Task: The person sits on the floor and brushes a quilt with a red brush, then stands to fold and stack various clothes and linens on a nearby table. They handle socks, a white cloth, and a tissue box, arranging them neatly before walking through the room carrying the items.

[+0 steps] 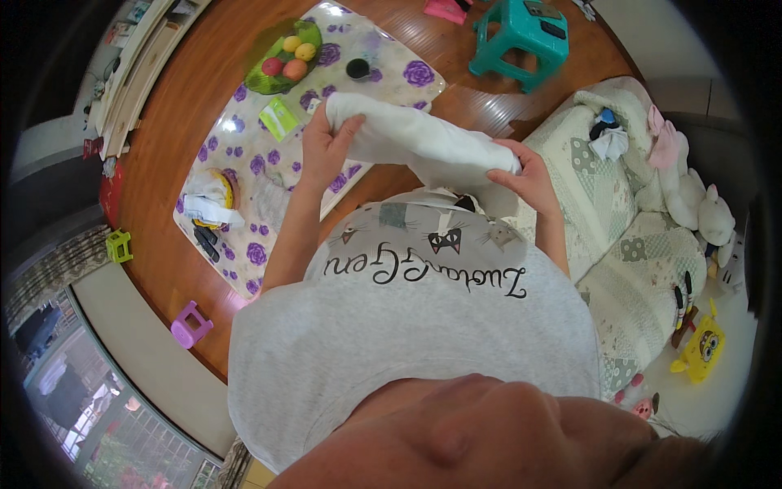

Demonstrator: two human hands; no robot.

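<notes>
Between my two hands a white cloth garment (415, 137) is held up and stretched sideways in front of my belly. My left hand (330, 143) grips its left end, thumb on the near side. Its right end is pinched in my right hand (528, 174), with the thumb pressed against the fabric. The cloth is folded or doubled, so I cannot tell what kind of garment it is. Behind and below it lies a table with a purple-rose cover (256, 183), partly hidden by the cloth and my left arm.
On the table are a green fruit bowl (263, 76), a dark cup (358, 68), a green tissue pack (279, 119) and a pile of clothes (211, 205). A teal stool (519, 43) stands ahead. At right is a quilt-covered sofa (641, 257) with a white plush toy (715, 214).
</notes>
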